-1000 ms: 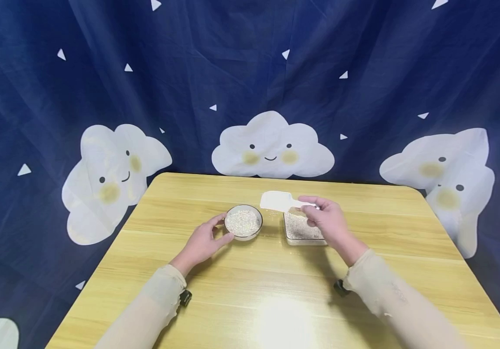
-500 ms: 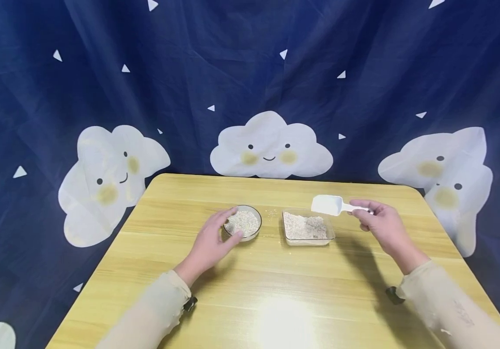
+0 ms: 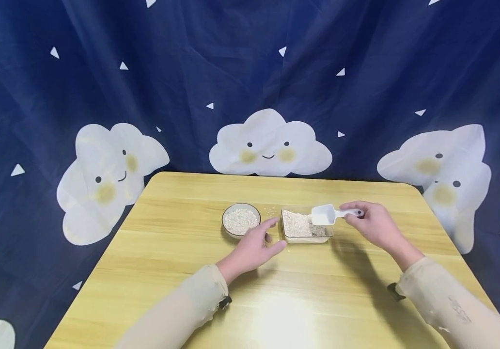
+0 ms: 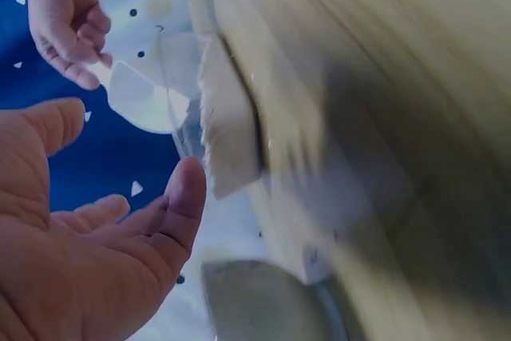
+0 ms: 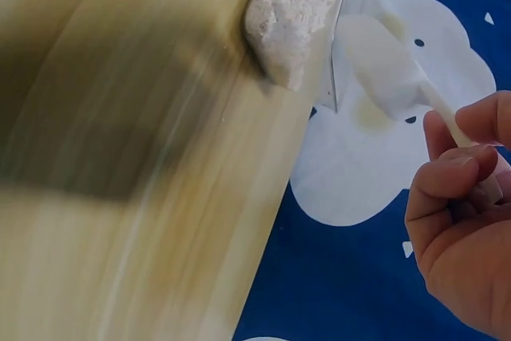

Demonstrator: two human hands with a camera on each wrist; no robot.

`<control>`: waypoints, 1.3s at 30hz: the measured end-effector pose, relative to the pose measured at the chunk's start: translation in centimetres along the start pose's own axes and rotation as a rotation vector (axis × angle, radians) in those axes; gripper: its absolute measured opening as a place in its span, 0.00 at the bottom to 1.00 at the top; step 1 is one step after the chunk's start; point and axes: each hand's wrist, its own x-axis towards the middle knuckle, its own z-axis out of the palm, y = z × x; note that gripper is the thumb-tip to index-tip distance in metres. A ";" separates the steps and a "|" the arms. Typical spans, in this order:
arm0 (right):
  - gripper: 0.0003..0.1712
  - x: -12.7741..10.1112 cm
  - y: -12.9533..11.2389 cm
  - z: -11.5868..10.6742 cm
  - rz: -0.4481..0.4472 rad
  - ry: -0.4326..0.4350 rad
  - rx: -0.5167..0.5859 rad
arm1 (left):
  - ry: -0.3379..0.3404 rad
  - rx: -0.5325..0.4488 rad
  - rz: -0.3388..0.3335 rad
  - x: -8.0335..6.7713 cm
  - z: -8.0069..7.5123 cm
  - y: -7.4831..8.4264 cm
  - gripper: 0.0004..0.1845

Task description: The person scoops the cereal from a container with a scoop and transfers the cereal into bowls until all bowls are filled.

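A white scoop (image 3: 323, 215) is pinched by its handle between the thumb and fingers of my right hand (image 3: 374, 225). Its blade hangs over the right part of a clear rectangular container (image 3: 308, 240), which holds pale flakes like oats. In the right wrist view the scoop (image 5: 383, 69) stands above the container's rim. My left hand (image 3: 252, 249) holds nothing; its thumb and fingers are spread toward the container's left side. Whether they touch it I cannot tell. Behind that hand stands a round, dark-rimmed bowl (image 3: 224, 224) of similar flakes, its lower right edge partly hidden.
A light wooden table (image 3: 180, 213) carries both vessels. A few spilled flakes (image 3: 271, 210) lie between them. Past the table's back edge hangs a dark blue curtain (image 3: 180, 58) with clouds and white triangles.
My left hand has left the bowl and moved right toward the container. My right hand first swung the scoop rightward from the container's left side, then lowered it over the container's right part.
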 end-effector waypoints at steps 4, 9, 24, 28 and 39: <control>0.17 0.4 -0.4 0.4 -0.023 -0.009 -0.040 | 0.006 -0.016 -0.065 1.3 1.3 0.2 0.42; 0.19 0.7 -0.7 0.7 -0.019 -0.029 -0.039 | 0.013 -0.067 -0.136 2.6 2.5 0.1 0.41; 0.19 1.5 0.0 2.2 0.007 -0.041 -0.017 | 0.052 -0.043 -0.178 4.0 3.6 0.0 0.38; 0.18 1.6 0.2 2.7 0.006 -0.030 -0.019 | 0.060 -0.057 -0.186 4.1 3.6 0.0 0.37; 0.18 1.8 0.7 3.2 0.047 -0.027 0.036 | 0.051 -0.066 -0.186 4.0 3.7 -0.4 0.38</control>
